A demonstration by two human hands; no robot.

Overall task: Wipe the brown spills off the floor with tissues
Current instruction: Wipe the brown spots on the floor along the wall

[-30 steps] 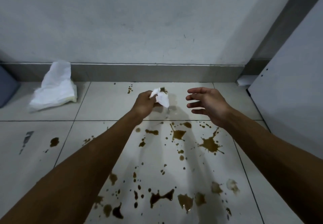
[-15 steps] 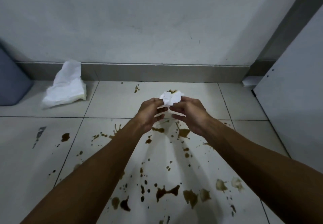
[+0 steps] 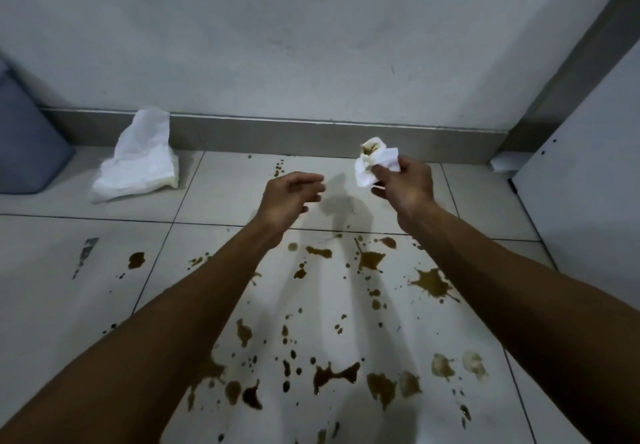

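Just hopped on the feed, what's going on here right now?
A person is cleaning brown spills off a tiled floor. The right hand holds a crumpled tissue already stained brown, raised above the floor. The left hand hangs open with nothing in it. Many splatters remain on the tiles nearer the person. A pile of tissues lies by the wall.

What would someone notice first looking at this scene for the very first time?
First, the brown spills splattered across the white floor tiles between the person's outstretched forearms, thickest nearest the camera. Next, the crumpled tissue, already stained brown, which the right hand grips above the floor, while the left hand hangs relaxed and holds nothing. Then the heap of white tissues by the baseboard at far left.
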